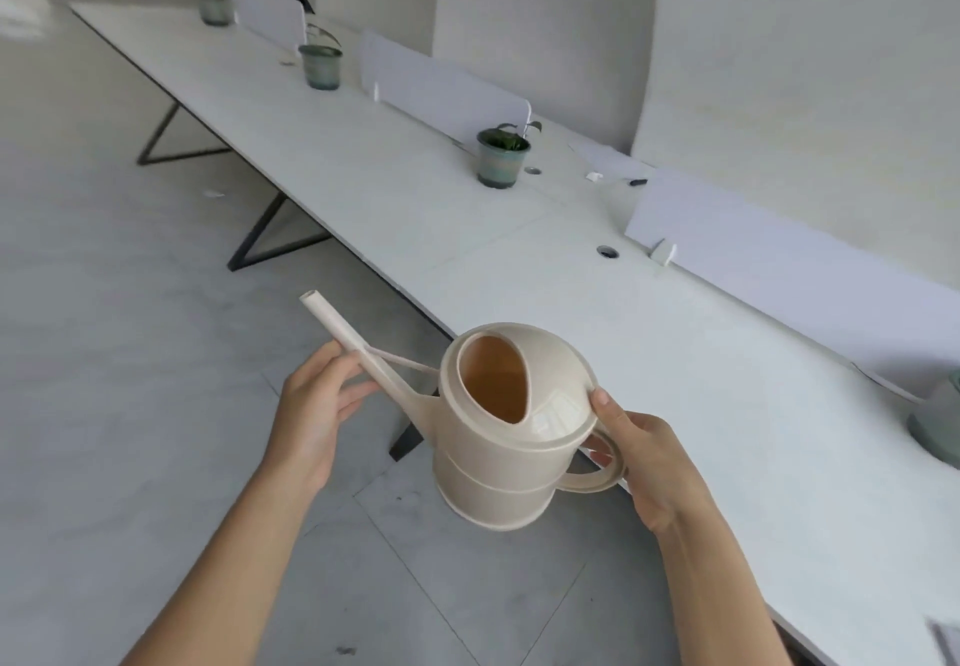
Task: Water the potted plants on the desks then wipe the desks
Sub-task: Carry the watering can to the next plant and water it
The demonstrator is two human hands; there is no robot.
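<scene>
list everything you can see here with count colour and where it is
watering can: 1, cream, held in the air over the floor beside the near desk edge
potted plants: 3 in full view, green-grey pots, spaced along the desks; a similar pot is cut off at the right edge
desks: one long white row with dark angled legs
divider panels: 3, white, upright along the back of the desks
cable holes: 2, round, in the desk top
floor: grey tiles, left of the desks
hands: 2, bare; left hand on the spout, right hand on the handle
</scene>
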